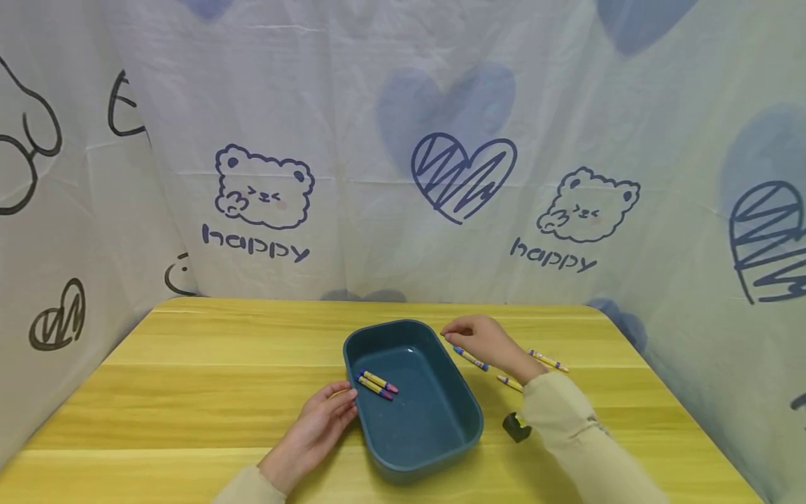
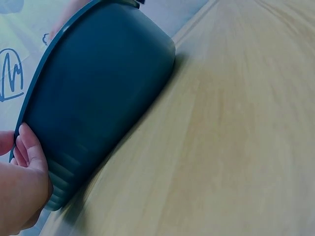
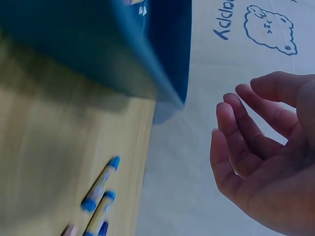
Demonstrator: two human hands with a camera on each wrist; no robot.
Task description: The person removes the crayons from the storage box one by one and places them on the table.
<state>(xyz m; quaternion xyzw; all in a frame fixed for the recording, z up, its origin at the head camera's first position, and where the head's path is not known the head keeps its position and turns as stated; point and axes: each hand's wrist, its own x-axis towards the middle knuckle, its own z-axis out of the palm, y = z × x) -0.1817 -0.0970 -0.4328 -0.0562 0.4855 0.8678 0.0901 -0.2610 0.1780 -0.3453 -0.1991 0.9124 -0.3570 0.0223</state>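
Note:
A dark teal plastic bin (image 1: 434, 420) stands on the table, with two yellow-wrapped crayons (image 1: 378, 383) lying inside against its left side. My left hand (image 1: 317, 423) grips the bin's left wall, thumb at the rim and fingers along the outside (image 2: 24, 182). Just past the bin's far right corner hovers my right hand (image 1: 485, 341), its fingers loosely bent and holding nothing (image 3: 261, 142). Below it on the table lies a blue-ended crayon (image 1: 471, 358). Two more crayons lie farther right, one yellow (image 1: 548, 360) and one pale-tipped (image 1: 508, 383) partly behind my forearm.
A small black object with a yellow-green part (image 1: 516, 427) sits between the bin and my right sleeve. The wood-grain table (image 1: 189, 406) extends left of the bin. White printed cloth (image 1: 365, 231) hangs behind the table and along both sides.

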